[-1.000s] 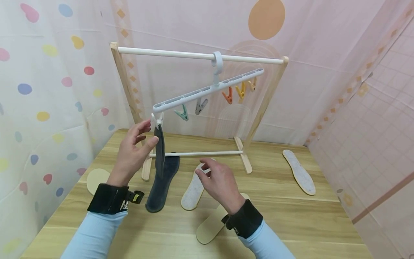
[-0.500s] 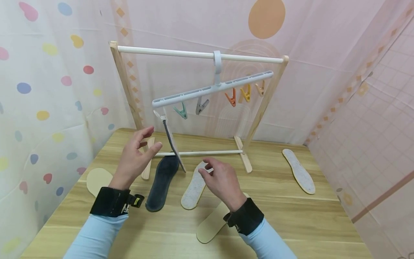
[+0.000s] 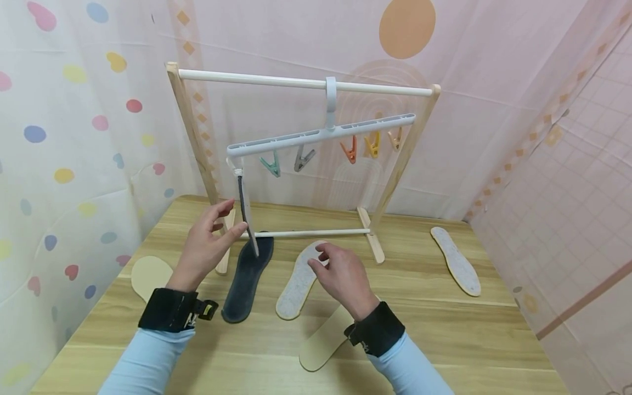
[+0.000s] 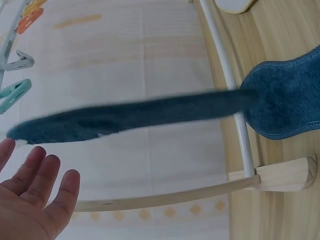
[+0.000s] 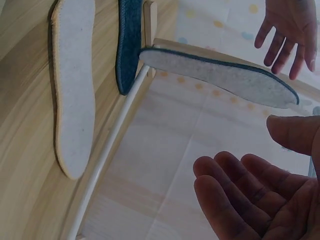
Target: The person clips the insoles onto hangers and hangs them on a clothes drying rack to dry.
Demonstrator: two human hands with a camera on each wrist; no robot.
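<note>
A dark blue insole (image 3: 244,211) hangs from the white end clip of the pale hanger (image 3: 321,133) on the wooden rack (image 3: 302,84). My left hand (image 3: 232,216) is open just left of it, palm toward it; in the left wrist view the hand (image 4: 35,195) stands apart from the blurred insole (image 4: 125,117). My right hand (image 3: 318,259) hovers open and holds nothing, above a grey-white insole (image 3: 296,280) on the table. In the right wrist view the hanging insole (image 5: 220,75) shows its grey underside. A second dark insole (image 3: 245,280) lies under it.
Teal, grey, orange and yellow clips (image 3: 302,159) hang free along the hanger. Beige insoles lie at the front (image 3: 321,343) and at the left (image 3: 148,271); a grey one (image 3: 455,267) lies at the right. Patterned curtains close in the wooden table (image 3: 444,340).
My left hand has come away from the clip and dropped a little. The hanging insole swung right, then back toward vertical. The hanger has levelled out. My right hand barely moved.
</note>
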